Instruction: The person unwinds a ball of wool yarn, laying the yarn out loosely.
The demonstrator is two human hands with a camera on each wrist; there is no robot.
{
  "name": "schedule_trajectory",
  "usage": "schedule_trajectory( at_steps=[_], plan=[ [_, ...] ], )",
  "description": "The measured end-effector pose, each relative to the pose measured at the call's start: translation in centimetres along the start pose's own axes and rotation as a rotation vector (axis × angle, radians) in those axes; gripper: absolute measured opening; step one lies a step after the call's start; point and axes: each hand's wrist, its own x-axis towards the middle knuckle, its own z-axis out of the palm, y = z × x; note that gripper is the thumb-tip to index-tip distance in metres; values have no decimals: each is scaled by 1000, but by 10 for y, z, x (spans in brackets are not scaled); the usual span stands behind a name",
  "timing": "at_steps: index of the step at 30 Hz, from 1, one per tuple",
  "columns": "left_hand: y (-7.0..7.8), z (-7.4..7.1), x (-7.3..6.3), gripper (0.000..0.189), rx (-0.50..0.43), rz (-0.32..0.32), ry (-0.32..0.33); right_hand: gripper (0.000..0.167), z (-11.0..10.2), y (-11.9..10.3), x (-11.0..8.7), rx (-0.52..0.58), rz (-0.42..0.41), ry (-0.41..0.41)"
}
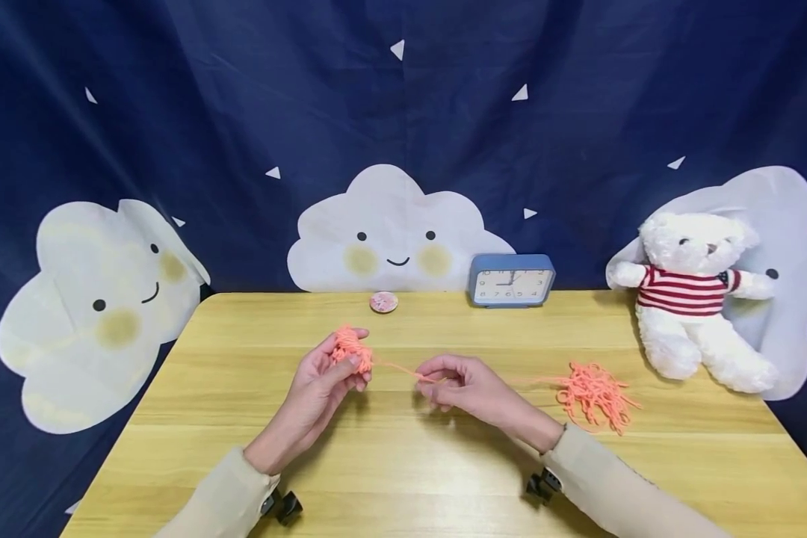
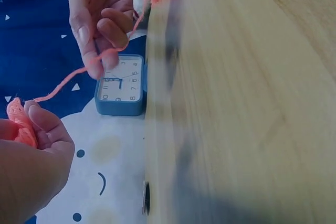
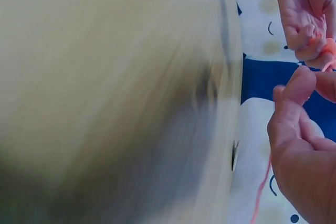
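Note:
My left hand point(image 1: 323, 385) grips a small wound bundle of coral yarn point(image 1: 351, 350) above the middle of the table, thumb on its near side. A single yarn strand point(image 1: 398, 367) runs from the bundle to my right hand point(image 1: 464, 385), which pinches it between thumb and fingertips. Beyond the right hand the strand goes on to a loose, tangled yarn pile point(image 1: 595, 396) lying on the table at the right. In the left wrist view the strand point(image 2: 63, 83) sags a little between the two hands. The right wrist view shows the left hand point(image 3: 307, 19) with part of the bundle.
On the wooden table point(image 1: 390, 478), a blue clock point(image 1: 511, 280) and a round pink-patterned disc point(image 1: 383, 302) stand near the back edge. A white teddy bear point(image 1: 696, 299) in a striped shirt sits at the right edge. Behind hangs a dark blue curtain point(image 1: 350, 97) with clouds.

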Motion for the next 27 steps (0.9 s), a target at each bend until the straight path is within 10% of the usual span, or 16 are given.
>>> schedule_trajectory(
  at_steps=[14,27],
  plan=[
    [-5,-6,-3,53,-16,-13,40,32,-28,4,-21,26,-66,91],
    [-8,-9,-3,33,-123,13,-78,29,-47,-3,-40,-5,-194,200]
  ],
)
